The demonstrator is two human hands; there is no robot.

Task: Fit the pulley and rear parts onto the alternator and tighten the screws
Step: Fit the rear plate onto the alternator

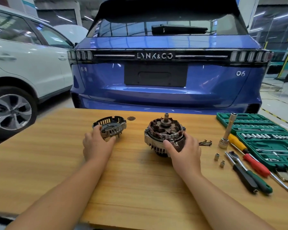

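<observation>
Wood, pale and grained, fills the lower frame: a table on which we work. Just right of centre stands the alternator, shaft up, copper windings bared. Our right hand holds its near right side, thumb curled onto the casing. At centre left our left hand grips the rear cover, a slotted round shell, fingers on its left rim and thumb at its near edge; it stands well apart from the alternator. A small dark disc lies just behind the cover. Screws lie in a small heap just right of the alternator. At the right edge we see a green socket case, a socket extension, two loose sockets, a ratchet and two screwdrivers. A blue car fills the upper frame.
</observation>
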